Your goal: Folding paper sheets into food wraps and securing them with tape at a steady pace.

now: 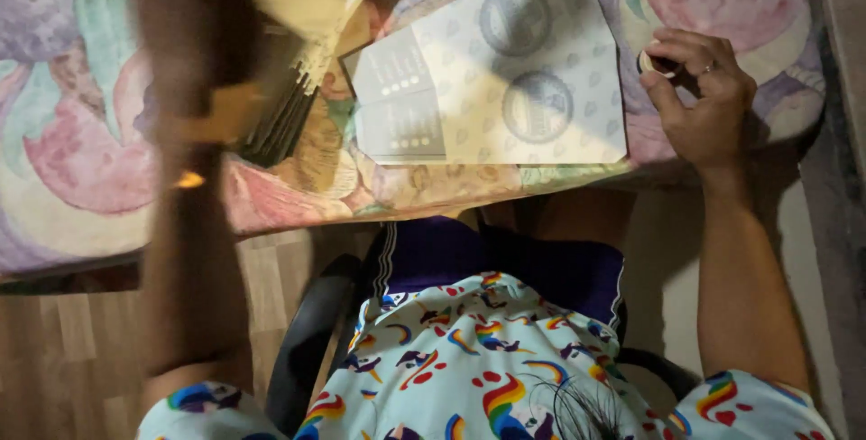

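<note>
on the flowered tablecloth (81, 178), seen from the head camera, a pale printed sheet (505, 70) lies flat with two round grey discs drawn on it and small dotted panels at its left side. the right hand (699, 101) rests just beside the sheet's right edge, its fingers curled in and its thumb and forefinger pinched on a small round pale piece (646, 63), partly hidden by the fingers. the left hand (194, 20) is raised near the lens and blurred; it seems closed around a stack of yellowish card sheets (298, 34) that fans over the cloth's upper middle, though how tight the fingers sit i cannot tell. below the table edge show a rainbow-patterned shirt (487, 359) and a dark chair (311, 341) on wooden floor.
</note>
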